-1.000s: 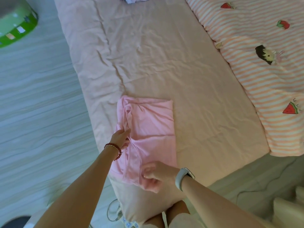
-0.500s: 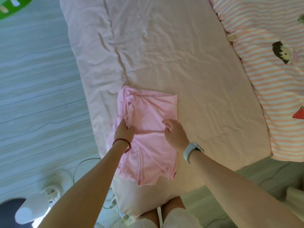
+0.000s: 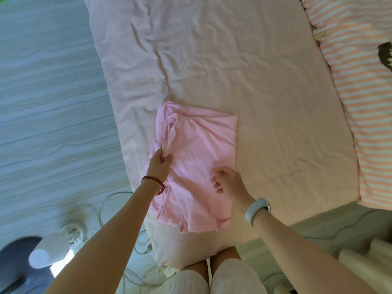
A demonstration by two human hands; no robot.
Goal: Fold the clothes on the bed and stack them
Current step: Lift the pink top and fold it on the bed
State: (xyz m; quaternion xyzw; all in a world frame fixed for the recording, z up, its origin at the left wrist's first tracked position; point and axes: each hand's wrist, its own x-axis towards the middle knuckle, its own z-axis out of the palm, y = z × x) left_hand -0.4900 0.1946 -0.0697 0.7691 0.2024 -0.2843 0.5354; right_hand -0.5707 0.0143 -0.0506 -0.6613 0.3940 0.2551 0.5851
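Observation:
A partly folded pink garment lies on the near corner of the bed, with its lower hem hanging towards the bed's edge. My left hand, with a red bead bracelet on its wrist, pinches the bunched left edge of the garment. My right hand, with a pale watch on its wrist, hovers over the garment's right-middle part. Its fingers are loosely curled and no cloth shows between them.
A striped quilt with cartoon prints covers the bed's right side. On the floor at the left are a white fan, cables and a dark round object. My knees touch the bed's near corner.
My right hand came up from the lower hem to the garment's middle, then drew back slightly to the right. My left hand closed on the left edge. The view tilted down.

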